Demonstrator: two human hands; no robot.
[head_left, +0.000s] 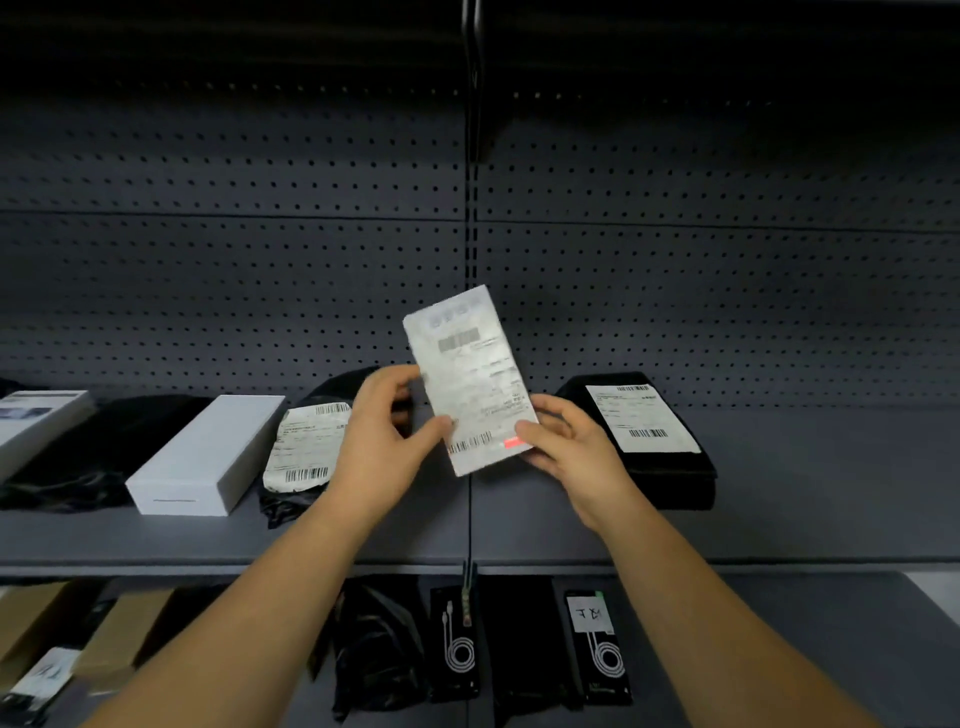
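Note:
A white parcel with a shipping label and barcodes (470, 374) is held up in front of the grey pegboard, tilted slightly left. My left hand (384, 431) pinches its lower left edge, thumb on the front. My right hand (566, 441) grips its lower right corner beside a small red mark, fingers behind the parcel. The parcel looks blurred.
The grey shelf (779, 493) carries a white box (208, 457), a black bag with a label (306, 452), another labelled black parcel (644, 421) on the right, and a white box at far left (36, 421). The lower shelf holds cable packs (457, 644), black bags and cardboard boxes (124, 634).

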